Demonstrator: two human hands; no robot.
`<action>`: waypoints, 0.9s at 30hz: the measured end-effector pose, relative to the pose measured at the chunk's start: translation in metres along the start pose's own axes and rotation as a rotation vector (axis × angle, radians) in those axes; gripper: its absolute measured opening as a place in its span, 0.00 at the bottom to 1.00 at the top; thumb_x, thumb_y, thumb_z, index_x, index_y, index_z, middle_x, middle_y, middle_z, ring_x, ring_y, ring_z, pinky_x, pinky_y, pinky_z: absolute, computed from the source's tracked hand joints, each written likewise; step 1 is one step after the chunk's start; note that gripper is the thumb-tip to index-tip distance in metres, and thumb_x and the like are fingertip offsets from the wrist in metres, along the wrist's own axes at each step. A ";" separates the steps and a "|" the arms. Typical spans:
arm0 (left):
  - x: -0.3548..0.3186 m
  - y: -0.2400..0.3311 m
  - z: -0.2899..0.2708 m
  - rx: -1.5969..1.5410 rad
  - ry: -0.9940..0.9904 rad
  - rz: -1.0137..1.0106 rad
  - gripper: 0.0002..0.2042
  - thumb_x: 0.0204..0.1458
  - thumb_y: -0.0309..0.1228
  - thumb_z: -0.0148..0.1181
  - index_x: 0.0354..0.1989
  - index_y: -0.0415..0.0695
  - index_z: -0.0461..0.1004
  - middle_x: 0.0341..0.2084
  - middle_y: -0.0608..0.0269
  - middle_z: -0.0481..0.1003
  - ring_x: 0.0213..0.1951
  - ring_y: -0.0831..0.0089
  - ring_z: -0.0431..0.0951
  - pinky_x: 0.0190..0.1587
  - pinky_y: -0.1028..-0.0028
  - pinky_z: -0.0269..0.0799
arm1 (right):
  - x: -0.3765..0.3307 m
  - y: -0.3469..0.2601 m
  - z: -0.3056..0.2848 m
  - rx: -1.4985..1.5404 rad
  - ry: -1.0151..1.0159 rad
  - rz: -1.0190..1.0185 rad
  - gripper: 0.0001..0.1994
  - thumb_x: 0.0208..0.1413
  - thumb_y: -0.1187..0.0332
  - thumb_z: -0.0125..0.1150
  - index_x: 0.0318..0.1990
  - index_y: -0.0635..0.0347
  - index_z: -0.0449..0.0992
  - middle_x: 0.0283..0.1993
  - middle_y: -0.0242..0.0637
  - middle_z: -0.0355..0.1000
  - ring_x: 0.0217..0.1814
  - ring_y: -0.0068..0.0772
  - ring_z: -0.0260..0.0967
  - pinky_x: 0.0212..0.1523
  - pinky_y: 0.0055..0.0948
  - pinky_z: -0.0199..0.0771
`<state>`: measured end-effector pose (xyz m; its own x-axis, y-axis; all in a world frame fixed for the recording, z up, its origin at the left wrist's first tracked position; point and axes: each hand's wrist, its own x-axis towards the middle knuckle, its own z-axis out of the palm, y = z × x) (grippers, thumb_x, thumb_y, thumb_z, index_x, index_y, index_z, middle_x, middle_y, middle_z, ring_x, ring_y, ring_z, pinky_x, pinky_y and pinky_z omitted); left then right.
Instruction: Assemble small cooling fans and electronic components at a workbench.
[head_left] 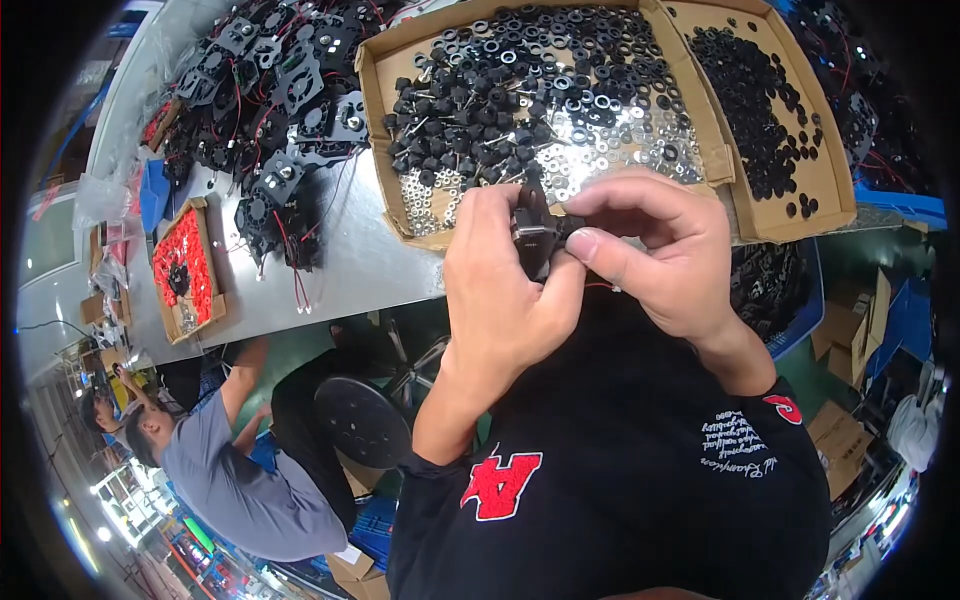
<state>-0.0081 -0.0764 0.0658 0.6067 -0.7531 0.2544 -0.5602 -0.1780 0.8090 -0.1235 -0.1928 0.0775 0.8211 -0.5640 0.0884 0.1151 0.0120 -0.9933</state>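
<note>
My left hand is closed around a black bracket assembly, held upright over the near edge of a cardboard tray. The thumb and fingers of my right hand pinch a small black part, like a knob, against the bracket's right side. My fingers hide much of both. In the tray lie many black knobs with metal shafts, black ring washers and shiny metal nuts and washers.
Similar black bracket assemblies with red wires are heaped at left. A second cardboard tray holds small black round parts. Red pieces fill a small box. A co-worker sits at lower left, beside a round black stool.
</note>
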 end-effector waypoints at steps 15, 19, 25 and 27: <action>0.001 0.003 -0.002 0.168 0.047 0.080 0.24 0.37 0.24 0.61 0.48 0.35 0.69 0.37 0.46 0.73 0.39 0.49 0.74 0.44 0.60 0.70 | -0.001 0.018 -0.006 0.301 0.023 0.141 0.12 0.55 0.77 0.65 0.46 0.72 0.76 0.40 0.36 0.77 0.40 0.21 0.73 0.43 0.22 0.76; 0.000 0.003 -0.017 0.092 -0.142 0.039 0.33 0.36 0.24 0.61 0.58 0.33 0.65 0.40 0.47 0.72 0.43 0.51 0.71 0.51 0.61 0.66 | -0.002 0.020 -0.008 0.327 -0.013 0.126 0.12 0.54 0.77 0.66 0.46 0.72 0.76 0.42 0.36 0.76 0.41 0.21 0.73 0.44 0.22 0.75; 0.005 -0.007 -0.032 -0.024 -0.247 0.091 0.41 0.34 0.27 0.70 0.63 0.32 0.63 0.43 0.47 0.74 0.44 0.53 0.72 0.52 0.64 0.67 | -0.002 0.028 -0.012 0.302 -0.090 -0.001 0.12 0.55 0.78 0.65 0.46 0.72 0.76 0.44 0.37 0.74 0.44 0.23 0.73 0.47 0.23 0.75; 0.003 -0.005 -0.031 0.004 -0.208 0.092 0.40 0.34 0.27 0.70 0.62 0.32 0.63 0.43 0.47 0.74 0.44 0.53 0.72 0.51 0.63 0.68 | -0.001 0.028 -0.009 0.314 -0.072 -0.004 0.12 0.55 0.77 0.65 0.46 0.73 0.76 0.44 0.38 0.75 0.45 0.24 0.73 0.48 0.24 0.75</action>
<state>0.0138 -0.0580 0.0786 0.4235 -0.8808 0.2119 -0.6103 -0.1045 0.7853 -0.1258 -0.1995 0.0486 0.8564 -0.5047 0.1084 0.2760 0.2701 -0.9224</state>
